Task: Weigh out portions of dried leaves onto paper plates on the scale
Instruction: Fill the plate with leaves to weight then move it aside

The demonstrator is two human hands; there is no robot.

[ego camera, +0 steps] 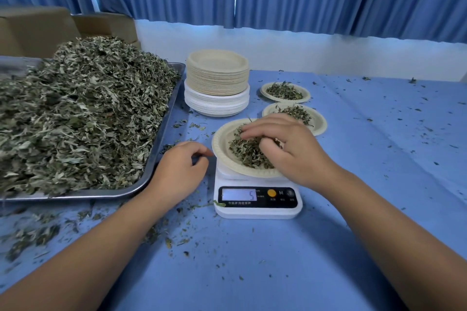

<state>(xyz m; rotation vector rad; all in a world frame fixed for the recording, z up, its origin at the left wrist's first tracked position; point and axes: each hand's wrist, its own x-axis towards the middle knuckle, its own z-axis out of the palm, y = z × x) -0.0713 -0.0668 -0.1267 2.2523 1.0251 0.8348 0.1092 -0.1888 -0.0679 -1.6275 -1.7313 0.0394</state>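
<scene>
A white digital scale (257,199) stands on the blue table, its display reading 5. On it sits a paper plate (222,144) with a small heap of dried leaves (246,151). My right hand (285,149) lies over that heap, fingers curled into the leaves. My left hand (182,169) hovers just left of the plate, fingers loosely curled, holding nothing that I can see. A big metal tray (161,134) piled high with dried leaves (80,113) fills the left side.
A tall stack of paper plates (217,81) stands behind the scale. Two filled plates lie at the back right, the near one (317,122) and the far one (285,92). Leaf crumbs litter the blue cloth (278,260). Cardboard boxes (38,30) and blue curtains are behind.
</scene>
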